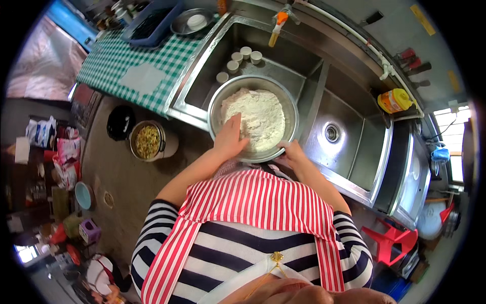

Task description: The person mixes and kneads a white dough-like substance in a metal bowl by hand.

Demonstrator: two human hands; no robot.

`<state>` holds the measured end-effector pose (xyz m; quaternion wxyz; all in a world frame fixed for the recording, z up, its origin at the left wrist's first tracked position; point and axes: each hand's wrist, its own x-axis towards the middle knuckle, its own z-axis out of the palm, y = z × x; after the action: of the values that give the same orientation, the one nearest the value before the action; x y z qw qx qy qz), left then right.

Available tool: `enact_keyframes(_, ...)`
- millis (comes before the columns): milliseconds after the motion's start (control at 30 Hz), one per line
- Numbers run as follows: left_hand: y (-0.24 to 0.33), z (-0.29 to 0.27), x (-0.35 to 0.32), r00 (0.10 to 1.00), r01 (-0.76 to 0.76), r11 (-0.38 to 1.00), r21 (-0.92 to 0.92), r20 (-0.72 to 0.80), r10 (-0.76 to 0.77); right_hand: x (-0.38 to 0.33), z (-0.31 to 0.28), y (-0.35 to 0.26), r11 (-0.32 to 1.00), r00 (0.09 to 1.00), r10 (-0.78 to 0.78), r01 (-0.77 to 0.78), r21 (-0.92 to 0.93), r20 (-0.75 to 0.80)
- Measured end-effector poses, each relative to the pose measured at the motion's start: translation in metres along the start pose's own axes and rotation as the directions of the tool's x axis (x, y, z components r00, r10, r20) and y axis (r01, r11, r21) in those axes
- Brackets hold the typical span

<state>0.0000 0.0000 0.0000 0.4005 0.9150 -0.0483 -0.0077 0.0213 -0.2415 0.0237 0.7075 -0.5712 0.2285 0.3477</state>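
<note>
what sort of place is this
Probably a working kitchen: there's a steel double sink with an orange-handled tap above it, and a metal bowl holding pale flour-like powder.

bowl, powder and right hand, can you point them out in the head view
Bowl (290, 107): head view, bare inner wall on its right side.
Powder (266, 114): head view, top of the heap.
Right hand (292, 152): head view, middle of the hand at the rim.
</note>
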Motion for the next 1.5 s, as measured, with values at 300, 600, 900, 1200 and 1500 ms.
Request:
enact_keyframes(300,0.052,0.002,0.122,0.778,-0.349,0.807,0.477,0.627,-0.035,0.048,-0.003,-0.044,0.998,0.997,-0.061,0.063,0.029,-0.036)
enact_keyframes(600,0.031,-0.024,0.172,0.836,-0.264,0.789,0.555,0.539,-0.099,0.070,0.007,-0.090,0.999,0.999,-0.044,0.044,-0.009,0.008)
enact_keyframes(900,0.074,-0.074,0.240,0.891,-0.403,0.814,0.418,-0.022,0.453,0.118,-0.025,-0.124,0.997,0.994,-0.059,0.055,-0.048,-0.091)
enact_keyframes(1200,0.105,-0.141,0.367,0.630,-0.676,0.439,0.592,0.157,0.760,0.167,-0.036,-0.159,0.996,0.994,-0.079,0.083,0.042,-0.080)
enact_keyframes(1500,0.126,-0.150,0.404,0.382,-0.879,0.148,0.454,0.483,0.788,0.193,-0.033,-0.173,0.995,0.993,-0.079,0.084,0.061,-0.086)
